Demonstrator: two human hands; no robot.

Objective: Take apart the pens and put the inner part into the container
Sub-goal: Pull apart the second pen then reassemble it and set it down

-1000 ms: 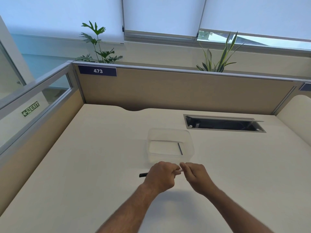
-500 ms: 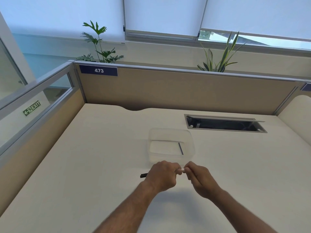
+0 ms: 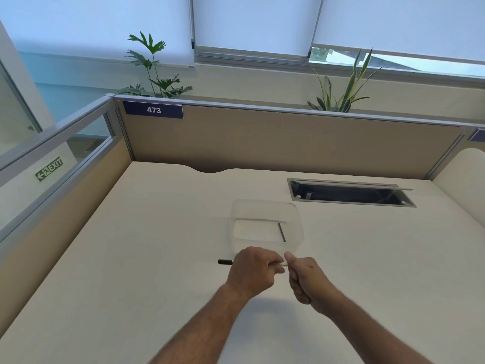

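The pen (image 3: 278, 264) is held level just above the worktop (image 3: 131, 258), at 6 o'clock of the clear container (image 3: 267, 224). The left hand (image 3: 253, 269) wraps its barrel (dark end poking out toward 9 o'clock), while the right hand (image 3: 305, 278) pinches the white end, likely to pull it apart. One inner part (image 3: 281, 231) already lies inside the container.

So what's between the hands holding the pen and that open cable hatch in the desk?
In the head view, the clear container with one inner part inside sits just beyond the hands; past it, bare desk runs to the cable hatch.
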